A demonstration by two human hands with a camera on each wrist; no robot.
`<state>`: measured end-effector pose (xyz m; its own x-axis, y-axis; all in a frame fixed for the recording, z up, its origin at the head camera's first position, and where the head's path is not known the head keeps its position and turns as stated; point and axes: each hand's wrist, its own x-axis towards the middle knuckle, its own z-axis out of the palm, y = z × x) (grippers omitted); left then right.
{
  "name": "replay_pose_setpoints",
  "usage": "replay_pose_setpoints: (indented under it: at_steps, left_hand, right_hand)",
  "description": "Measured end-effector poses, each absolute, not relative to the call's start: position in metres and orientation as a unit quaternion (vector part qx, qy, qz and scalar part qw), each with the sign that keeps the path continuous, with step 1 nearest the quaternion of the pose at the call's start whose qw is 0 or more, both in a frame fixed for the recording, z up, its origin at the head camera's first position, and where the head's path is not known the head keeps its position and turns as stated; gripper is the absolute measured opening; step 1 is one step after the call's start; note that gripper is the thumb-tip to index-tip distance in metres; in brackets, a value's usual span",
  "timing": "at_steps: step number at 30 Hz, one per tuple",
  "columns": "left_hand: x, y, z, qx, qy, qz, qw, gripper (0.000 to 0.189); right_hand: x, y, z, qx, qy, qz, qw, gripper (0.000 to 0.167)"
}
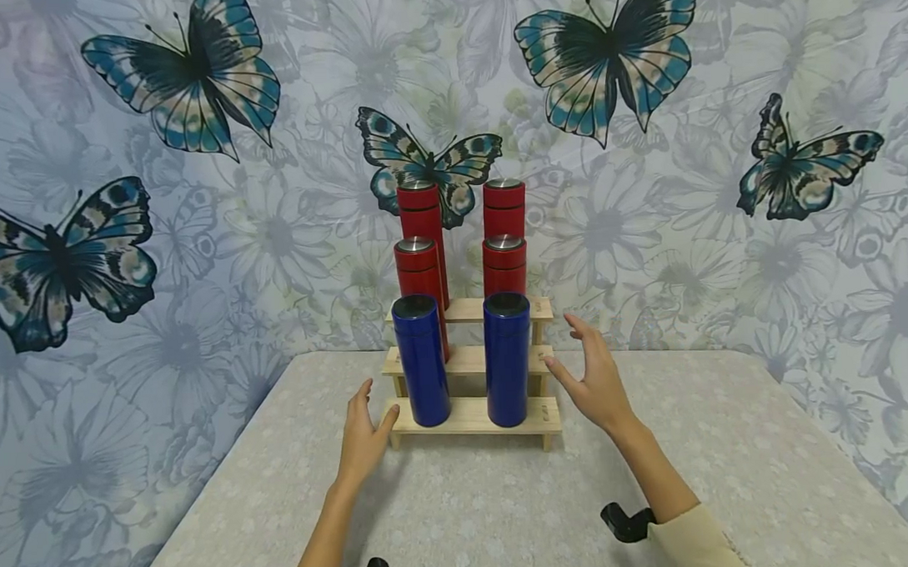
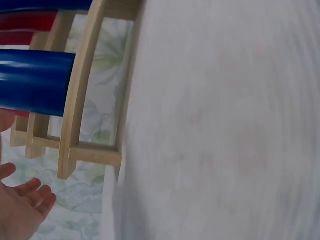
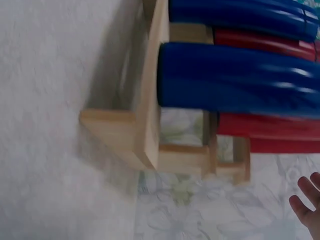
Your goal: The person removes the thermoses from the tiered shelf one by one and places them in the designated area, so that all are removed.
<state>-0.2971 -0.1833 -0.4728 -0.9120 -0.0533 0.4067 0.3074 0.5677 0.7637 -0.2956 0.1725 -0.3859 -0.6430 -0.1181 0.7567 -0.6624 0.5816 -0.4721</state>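
Observation:
A three-step wooden rack (image 1: 469, 416) bears two blue thermos flasks (image 1: 422, 360) (image 1: 508, 361) on its lowest step, one at the left and one at the right. Red thermos flasks (image 1: 418, 268) (image 1: 505, 207) with metal-topped lids stand in pairs on the two steps behind. My left hand (image 1: 363, 437), fingers spread and slightly bent, is beside the rack's left end, thumb near the lowest step. On the other side my right hand (image 1: 596, 383) is raised beside the right end, thumb pointing toward the right blue flask. Both hands hold nothing. The left wrist view shows the left fingers (image 2: 37, 192) apart from the rack.
A pale patterned cloth covers the table (image 1: 477, 516). Behind the rack hangs a floral backdrop (image 1: 618, 253) with large butterflies. Black wrist mounts (image 1: 626, 524) are strapped to both forearms.

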Motion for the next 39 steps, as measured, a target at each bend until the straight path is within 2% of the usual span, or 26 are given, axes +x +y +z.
replay_pose_setpoints:
  at_steps: [7, 16, 29, 39]
  left_hand:
    - [-0.300, -0.180, -0.493, -0.108, -0.860, -0.469, 0.171, 0.076]
    - [-0.302, -0.184, -0.517, -0.130, -0.851, -0.488, 0.143, 0.074]
    - [-0.301, -0.184, -0.524, -0.121, -0.848, -0.492, 0.151, 0.072]
    - [-0.301, -0.181, -0.523, -0.114, -0.852, -0.485, 0.161, 0.070]
  right_hand:
    - [-0.303, 0.140, -0.406, 0.244, -0.824, 0.415, 0.299, 0.086]
    - [-0.309, 0.118, -0.418, 0.232, -0.810, 0.451, 0.294, 0.098]
    - [-0.315, 0.101, -0.430, 0.220, -0.788, 0.492, 0.297, 0.104]
    - [-0.317, 0.100, -0.436, 0.197, -0.777, 0.504, 0.322, 0.098]
